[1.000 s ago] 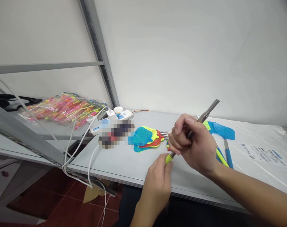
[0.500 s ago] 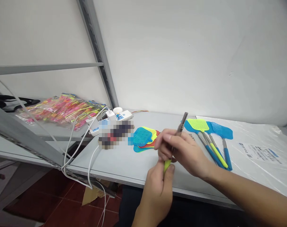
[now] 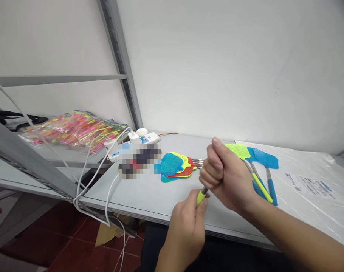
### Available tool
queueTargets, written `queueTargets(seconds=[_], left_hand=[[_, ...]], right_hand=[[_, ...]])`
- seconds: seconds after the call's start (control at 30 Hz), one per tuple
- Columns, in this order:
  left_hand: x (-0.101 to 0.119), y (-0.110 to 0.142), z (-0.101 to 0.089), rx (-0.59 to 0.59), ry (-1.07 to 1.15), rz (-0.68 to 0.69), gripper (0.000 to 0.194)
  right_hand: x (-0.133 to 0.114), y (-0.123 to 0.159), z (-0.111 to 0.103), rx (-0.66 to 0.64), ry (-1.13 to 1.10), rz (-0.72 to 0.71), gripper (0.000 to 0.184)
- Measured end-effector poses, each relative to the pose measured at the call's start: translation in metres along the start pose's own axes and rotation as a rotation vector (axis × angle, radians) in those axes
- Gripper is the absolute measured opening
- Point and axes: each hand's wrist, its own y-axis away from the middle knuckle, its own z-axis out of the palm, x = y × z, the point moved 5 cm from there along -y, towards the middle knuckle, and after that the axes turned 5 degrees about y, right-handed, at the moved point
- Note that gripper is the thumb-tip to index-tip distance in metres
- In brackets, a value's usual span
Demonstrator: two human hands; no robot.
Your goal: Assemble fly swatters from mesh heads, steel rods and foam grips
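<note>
One lime-green handle (image 3: 200, 197) sits in the closed grip of the left hand (image 3: 187, 223), while the right hand (image 3: 227, 172), curled into a tight fist just above it, grips the metal rod (image 3: 204, 190) that rises from the handle at a slant. The two hands hold the piece over the front part of a pale gray worktop (image 3: 143, 198), and the rod's upper end is hidden by the right fist. Beyond the left hand, a stack of mesh swatter heads (image 3: 174, 166) in blue, yellow and red lies flat, its thin metal shafts (image 3: 198, 162) running toward the right hand. On the other side, more swatters (image 3: 267, 158), blue and lime, lie with their handles toward the worktop's front edge, near a clear plastic package (image 3: 310, 185) bearing a printed label. At the far left of the worktop, white plugs and cables crowd a power strip (image 3: 151, 139) beside a pixelated patch, and brightly colored items in clear bags (image 3: 75, 130) cover a shelf behind the metal rack post (image 3: 118, 49)
</note>
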Motion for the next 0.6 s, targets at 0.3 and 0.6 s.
queueTargets(seconds=[0.3,0.6], left_hand=[[0.011,0.011,0.002,0.042,0.006,0.016,0.024],[0.016,0.007,0.001,0.04,0.034,0.041,0.027]], right_hand=[[0.006,0.015,0.011,-0.052,-0.106,0.007,0.052],[0.01,0.019,0.011,-0.076,-0.092,-0.017,0.049]])
